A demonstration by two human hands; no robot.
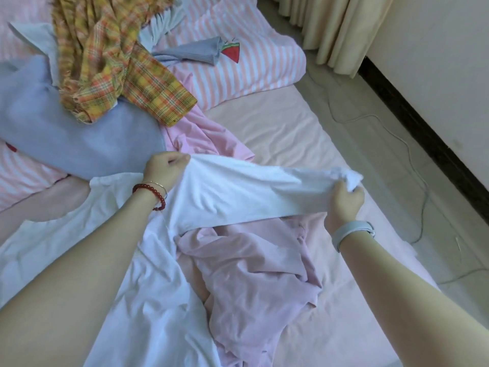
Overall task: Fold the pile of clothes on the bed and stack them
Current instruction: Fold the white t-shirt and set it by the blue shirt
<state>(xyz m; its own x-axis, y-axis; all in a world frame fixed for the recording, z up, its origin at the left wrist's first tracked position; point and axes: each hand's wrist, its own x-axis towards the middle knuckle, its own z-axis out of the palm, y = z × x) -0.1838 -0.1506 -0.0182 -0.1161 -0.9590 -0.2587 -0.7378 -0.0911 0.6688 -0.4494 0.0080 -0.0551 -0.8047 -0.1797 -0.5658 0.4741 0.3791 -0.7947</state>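
- The left hand [165, 168] has its fingers curled tight, pinching one end of a raised band of the white garment [148, 274]; the right hand [344, 200] grips the other end, with the cloth bunched in its fist.
- Between the two hands the band is stretched taut and lifted off the bed [291, 133], its long axis running left to right, the right end slightly nearer.
- The rest of the white garment trails from the left hand down toward the near left, lying flat on the sheet; both hands sit at its far edge, so any fold likely comes toward the near side.
- A crumpled pale pink garment [254, 274] lies directly under the stretched band and partly on the white cloth.
- Further left and far: a blue garment [66, 133], a yellow plaid shirt [111, 62] on top of it, and a pink garment [201, 133] beside them, all unfolded.
- No stack or container shows.
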